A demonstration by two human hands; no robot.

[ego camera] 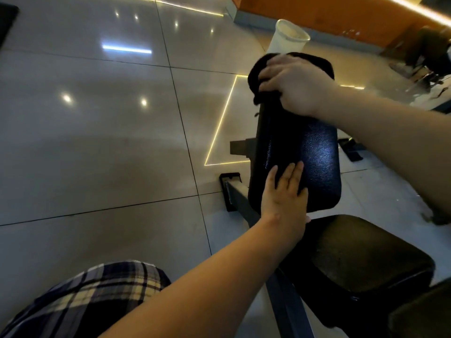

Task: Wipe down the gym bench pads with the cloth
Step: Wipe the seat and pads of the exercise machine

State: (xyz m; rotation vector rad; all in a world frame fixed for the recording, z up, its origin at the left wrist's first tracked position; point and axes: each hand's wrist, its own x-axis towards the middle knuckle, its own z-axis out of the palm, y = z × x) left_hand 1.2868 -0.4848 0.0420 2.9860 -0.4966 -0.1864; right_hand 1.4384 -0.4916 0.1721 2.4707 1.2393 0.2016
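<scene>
At seven o'clock we see checked shorts [92, 293] above the tiled floor [97, 142]. Our left hand [284, 201] lies flat, its grip wide, on the back pad's [314, 152] near end. At one o'clock our right hand [296, 84] grips the dark cloth [256, 74] on the pad's far end. The seat pad [353, 264] sits at four o'clock.

This was a gym floor. Under both hands stood a bench with 2 black pads: a long textured back pad [317, 152] beneath the left hand [285, 198] and right hand [292, 84], and a seat pad [353, 259] nearer than the left hand, on a grey steel frame [238, 193]. Left of the hands spread glossy tiles [97, 130] with lit floor strips [219, 132]. Past the right hand, blurred equipment [424, 59] stood by an orange wall [317, 13].
</scene>
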